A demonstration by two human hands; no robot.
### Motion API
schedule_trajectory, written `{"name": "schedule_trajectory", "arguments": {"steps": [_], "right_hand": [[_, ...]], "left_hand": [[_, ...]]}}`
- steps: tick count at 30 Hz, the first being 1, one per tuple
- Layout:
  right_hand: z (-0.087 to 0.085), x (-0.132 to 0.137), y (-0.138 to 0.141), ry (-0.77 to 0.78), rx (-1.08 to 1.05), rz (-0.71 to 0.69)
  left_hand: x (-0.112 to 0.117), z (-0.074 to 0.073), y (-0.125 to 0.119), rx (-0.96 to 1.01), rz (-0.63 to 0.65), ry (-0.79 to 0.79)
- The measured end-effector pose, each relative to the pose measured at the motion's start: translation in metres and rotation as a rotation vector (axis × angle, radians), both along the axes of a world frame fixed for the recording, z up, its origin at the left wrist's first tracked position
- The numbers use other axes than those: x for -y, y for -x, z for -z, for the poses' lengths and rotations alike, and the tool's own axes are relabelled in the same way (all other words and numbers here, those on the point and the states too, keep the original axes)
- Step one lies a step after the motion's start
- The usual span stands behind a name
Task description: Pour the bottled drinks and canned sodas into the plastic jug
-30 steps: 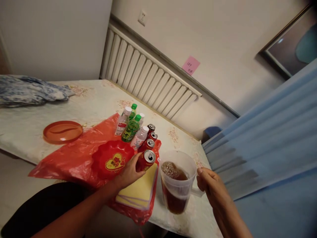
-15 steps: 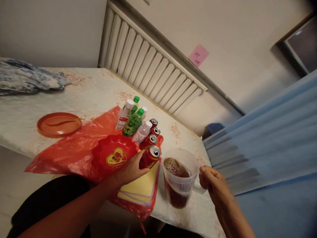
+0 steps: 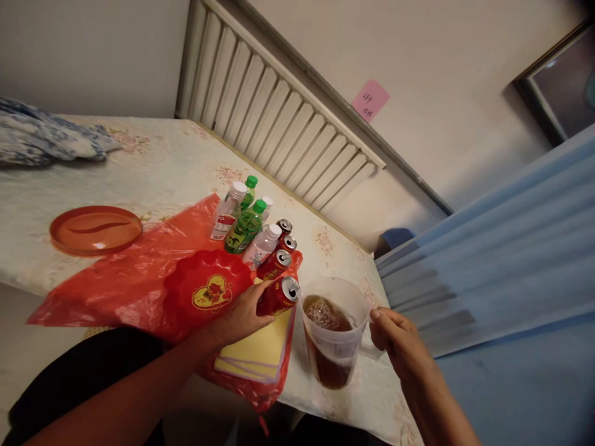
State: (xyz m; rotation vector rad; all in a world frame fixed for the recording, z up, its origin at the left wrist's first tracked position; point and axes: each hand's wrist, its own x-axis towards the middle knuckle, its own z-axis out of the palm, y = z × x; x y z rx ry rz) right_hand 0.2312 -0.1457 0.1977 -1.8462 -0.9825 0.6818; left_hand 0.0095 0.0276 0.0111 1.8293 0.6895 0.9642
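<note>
My left hand (image 3: 246,313) is wrapped round an opened red drink can (image 3: 275,298), which leans to the right with its top close to the jug's rim. A clear plastic jug (image 3: 331,347), part filled with brown liquid with foam on top, stands on the table. My right hand (image 3: 395,334) is closed at the jug's handle, part of which shows below the fingers. Behind the held can are several more red cans (image 3: 275,263) with opened tops. Beside them stand green-capped bottles (image 3: 245,228) and white-capped bottles (image 3: 261,248).
A red scalloped dish (image 3: 179,297), a red plastic bag (image 3: 116,291) and yellow sheets (image 3: 258,353) lie near the left arm. An orange round lid (image 3: 95,229) and patterned cloth (image 3: 51,139) are farther left. A radiator (image 3: 274,105) backs the table; a blue curtain (image 3: 511,266) hangs right.
The red can in my left hand has tipped a little more to the right, toward the jug. The view has shifted slightly; my right hand stays at the handle.
</note>
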Motion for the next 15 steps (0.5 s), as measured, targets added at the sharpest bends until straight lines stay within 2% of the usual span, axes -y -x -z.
{"name": "schedule_trajectory", "arguments": {"steps": [5, 12, 15], "right_hand": [[-0.0005, 0.0003, -0.0022, 0.029, 0.027, 0.0], [-0.0024, -0.0004, -0.003, 0.057, 0.05, -0.014], [-0.0035, -0.0012, -0.0031, 0.064, 0.054, -0.012]], "left_hand": [[0.0006, -0.0027, 0.0004, 0.019, 0.008, 0.012], [-0.0014, 0.0061, -0.0016, 0.049, 0.01, 0.006], [-0.0015, 0.0056, -0.0018, 0.045, 0.012, 0.005]]}}
